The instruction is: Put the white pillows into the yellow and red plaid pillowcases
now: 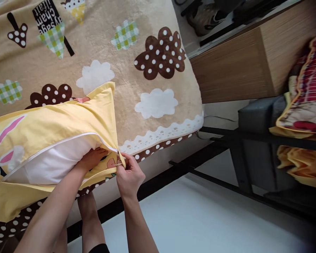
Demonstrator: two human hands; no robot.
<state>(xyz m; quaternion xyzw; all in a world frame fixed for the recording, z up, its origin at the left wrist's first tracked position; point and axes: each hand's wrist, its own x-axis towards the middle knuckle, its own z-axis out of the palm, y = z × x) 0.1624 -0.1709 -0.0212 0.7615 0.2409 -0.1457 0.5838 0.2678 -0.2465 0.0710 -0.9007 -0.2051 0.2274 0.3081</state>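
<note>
Along near edge of bed [162,135] | yellow pillowcase [73,119] lay unzipped, white pillow [52,165] inside | right hand [130,172]: fingers pinched corner at end of zipper [111,147] | left hand [95,158]: inside opening, finger grip not determinable | judged light, soft, pliable; corner seam likely offered firmest hold

The pillowcase [68,119] lies on the bed [126,75], at its near edge, in the left part of the view. The pillow [52,165] is inside it, partly showing through the opening. The left hand [94,157] is in this opening, to the right of the pillow. The right hand [131,172] is at the right end of the opening. Before the bed are the person's legs [91,214]. Beyond the bed's right end stands the cabinet [231,66]; farther right lies a cushion [308,91]. A shoe [205,17] is behind the cabinet.
</note>
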